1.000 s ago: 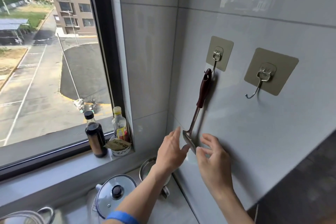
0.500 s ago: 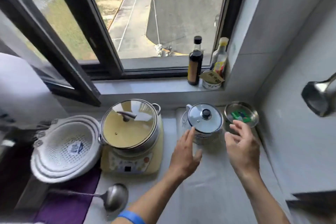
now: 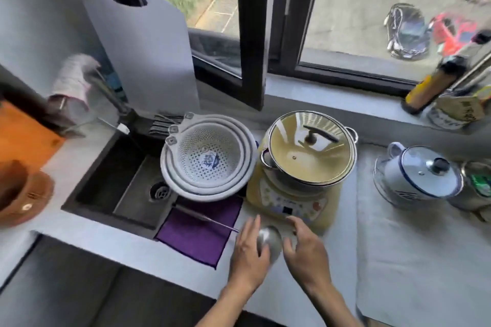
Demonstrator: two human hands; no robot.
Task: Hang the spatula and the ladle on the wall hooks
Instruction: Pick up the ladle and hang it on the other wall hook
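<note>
The steel ladle (image 3: 270,243) lies on the white counter in front of the yellow cooker. Its thin handle (image 3: 204,218) runs up and to the left across a purple cloth (image 3: 196,236). My left hand (image 3: 247,255) rests against the left side of the ladle's bowl, fingers straight. On the bowl's right side is my right hand (image 3: 305,249), fingers spread, with a small gap to the metal. Neither hand has closed around the ladle. The spatula and the wall hooks are out of view.
A yellow cooker (image 3: 297,196) with a glass-lidded pot stands just behind the hands. Stacked white colanders (image 3: 210,159) overhang the dark sink (image 3: 114,188). A white enamel pot (image 3: 419,178) sits to the right, with bottles (image 3: 427,87) on the windowsill.
The view has swung from the hooks and hung spatula down and left to the counter. Both hands have dropped from the wall to either side of the ladle's bowl.
</note>
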